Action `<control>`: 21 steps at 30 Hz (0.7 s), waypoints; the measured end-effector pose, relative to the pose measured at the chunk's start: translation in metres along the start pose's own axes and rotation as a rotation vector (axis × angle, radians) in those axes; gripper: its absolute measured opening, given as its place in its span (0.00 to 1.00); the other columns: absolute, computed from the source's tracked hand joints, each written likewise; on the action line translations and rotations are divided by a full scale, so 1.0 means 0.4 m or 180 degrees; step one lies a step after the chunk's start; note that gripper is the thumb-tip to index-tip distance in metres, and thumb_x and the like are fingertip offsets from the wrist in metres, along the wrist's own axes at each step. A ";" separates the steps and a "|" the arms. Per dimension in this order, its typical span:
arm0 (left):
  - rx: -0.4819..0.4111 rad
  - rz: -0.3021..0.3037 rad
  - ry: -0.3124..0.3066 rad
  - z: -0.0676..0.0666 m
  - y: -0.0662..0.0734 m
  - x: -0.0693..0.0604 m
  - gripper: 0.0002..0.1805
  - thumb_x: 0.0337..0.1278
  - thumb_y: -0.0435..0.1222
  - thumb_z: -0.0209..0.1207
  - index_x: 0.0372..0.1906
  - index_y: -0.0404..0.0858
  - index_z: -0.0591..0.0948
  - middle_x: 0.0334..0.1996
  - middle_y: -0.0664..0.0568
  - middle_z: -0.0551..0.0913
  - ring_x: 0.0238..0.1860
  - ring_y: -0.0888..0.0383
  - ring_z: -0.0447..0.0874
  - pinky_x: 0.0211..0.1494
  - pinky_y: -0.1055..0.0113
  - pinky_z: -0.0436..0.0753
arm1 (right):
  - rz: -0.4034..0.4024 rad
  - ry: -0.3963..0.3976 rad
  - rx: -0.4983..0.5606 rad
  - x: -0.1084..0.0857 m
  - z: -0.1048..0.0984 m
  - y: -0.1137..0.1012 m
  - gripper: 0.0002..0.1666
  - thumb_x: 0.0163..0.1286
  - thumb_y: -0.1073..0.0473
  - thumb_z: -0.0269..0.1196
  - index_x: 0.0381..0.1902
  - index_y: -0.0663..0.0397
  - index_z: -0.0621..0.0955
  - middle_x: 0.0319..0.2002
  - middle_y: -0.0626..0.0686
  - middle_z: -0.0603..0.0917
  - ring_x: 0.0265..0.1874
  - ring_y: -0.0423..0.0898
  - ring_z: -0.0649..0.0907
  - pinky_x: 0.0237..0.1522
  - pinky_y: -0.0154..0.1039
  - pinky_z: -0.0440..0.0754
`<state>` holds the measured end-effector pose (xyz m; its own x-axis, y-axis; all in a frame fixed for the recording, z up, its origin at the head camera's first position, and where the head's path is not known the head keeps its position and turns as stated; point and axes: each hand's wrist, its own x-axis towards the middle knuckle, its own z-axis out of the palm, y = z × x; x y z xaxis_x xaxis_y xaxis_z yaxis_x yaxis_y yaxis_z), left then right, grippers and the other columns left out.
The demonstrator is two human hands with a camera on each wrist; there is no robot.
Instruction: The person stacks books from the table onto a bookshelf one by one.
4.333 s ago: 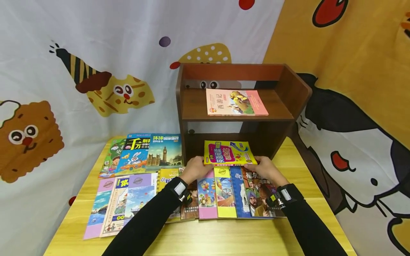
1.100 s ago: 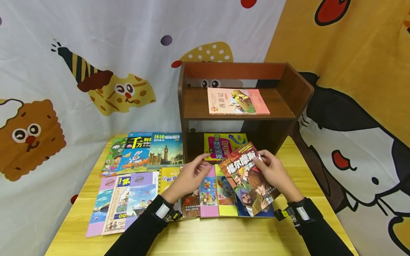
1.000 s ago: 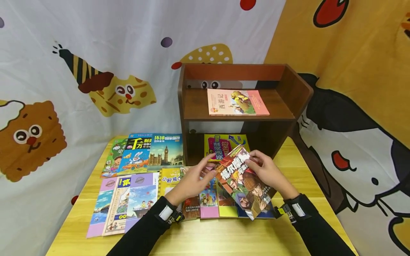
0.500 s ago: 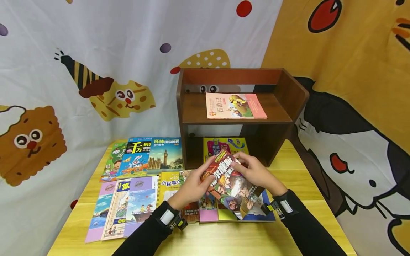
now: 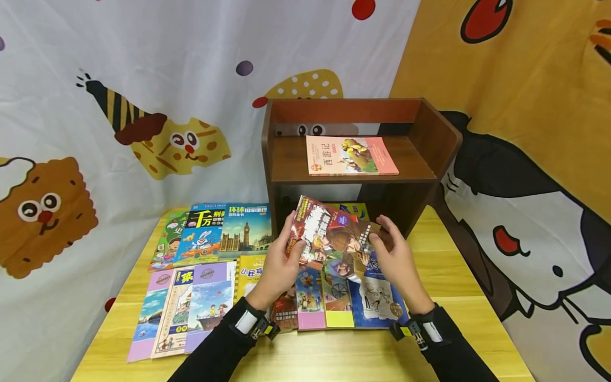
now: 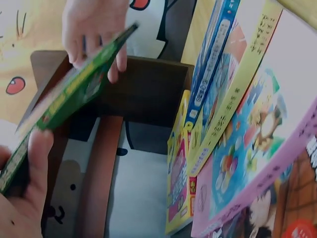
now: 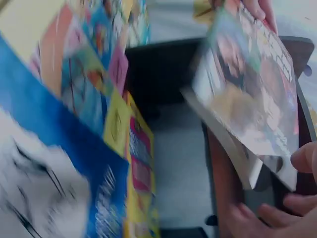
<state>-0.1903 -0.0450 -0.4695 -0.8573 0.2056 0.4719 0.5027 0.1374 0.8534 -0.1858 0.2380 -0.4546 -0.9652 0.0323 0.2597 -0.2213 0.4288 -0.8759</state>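
A brown-red book with cartoon people on its cover (image 5: 334,241) is held tilted in front of the bookshelf (image 5: 353,179). My left hand (image 5: 274,268) grips its left end, thumb on the cover and fingers beneath. At the opposite end my right hand (image 5: 398,262) is spread, its thumb by the book's edge; in the right wrist view the fingers sit apart below the book's corner (image 7: 277,171). The book's green spine (image 6: 74,94) faces the left wrist view. Behind it, a yellow book (image 5: 350,209) lies on the lower shelf, mostly covered.
A pink book (image 5: 353,155) lies flat on the upper shelf. On the table, a blue book (image 5: 379,305) and several others line the front of the shelf. More books stand to the left, including a castle-and-tower one (image 5: 245,231) and a purple-bordered one (image 5: 207,302).
The yellow book went from both hands onto the lower shelf. My right hand lifted the brown-red book, my left hand took its other end, and it has turned more crosswise, exposing the blue book.
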 end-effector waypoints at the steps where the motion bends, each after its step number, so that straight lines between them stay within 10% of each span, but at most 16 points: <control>1: 0.0004 -0.0008 0.0075 0.001 -0.001 0.000 0.36 0.74 0.39 0.49 0.78 0.57 0.47 0.39 0.56 0.82 0.07 0.59 0.61 0.12 0.65 0.67 | 0.0143 -0.0066 0.0152 -0.010 0.004 0.001 0.34 0.75 0.44 0.54 0.75 0.37 0.58 0.70 0.52 0.65 0.61 0.51 0.74 0.55 0.48 0.76; 5: -0.0118 -0.0152 0.0320 0.009 -0.004 -0.007 0.36 0.74 0.40 0.49 0.78 0.56 0.46 0.62 0.59 0.73 0.06 0.56 0.62 0.10 0.64 0.67 | 0.0668 -0.0468 0.0958 -0.051 0.027 0.005 0.38 0.75 0.46 0.54 0.77 0.30 0.51 0.70 0.59 0.63 0.58 0.58 0.76 0.49 0.53 0.79; 8: -0.0304 -0.0343 0.0392 0.019 -0.009 -0.015 0.36 0.74 0.42 0.49 0.78 0.58 0.46 0.62 0.60 0.73 0.06 0.53 0.62 0.09 0.62 0.67 | 0.0710 -0.0529 0.1427 -0.072 0.046 0.008 0.37 0.76 0.51 0.53 0.76 0.27 0.51 0.69 0.58 0.62 0.51 0.60 0.80 0.40 0.56 0.82; 12: -0.0412 -0.0456 0.0384 0.034 -0.005 -0.021 0.37 0.74 0.43 0.48 0.78 0.60 0.44 0.74 0.66 0.53 0.06 0.52 0.62 0.11 0.61 0.70 | 0.0471 -0.0427 0.1792 -0.080 0.056 0.005 0.36 0.78 0.54 0.50 0.76 0.25 0.50 0.72 0.54 0.58 0.47 0.61 0.82 0.33 0.58 0.82; 21: -0.0852 -0.0190 0.0028 0.011 0.116 -0.009 0.37 0.76 0.34 0.43 0.77 0.61 0.40 0.75 0.61 0.51 0.14 0.49 0.72 0.22 0.56 0.80 | -0.0212 -0.0277 0.1692 -0.060 0.002 -0.049 0.37 0.78 0.60 0.49 0.77 0.29 0.51 0.65 0.60 0.69 0.49 0.60 0.81 0.31 0.57 0.82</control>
<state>-0.1635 -0.0353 -0.4326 -0.8861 0.1963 0.4199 0.4051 -0.1122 0.9073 -0.1585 0.2280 -0.4441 -0.9496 -0.0638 0.3069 -0.3009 -0.0891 -0.9495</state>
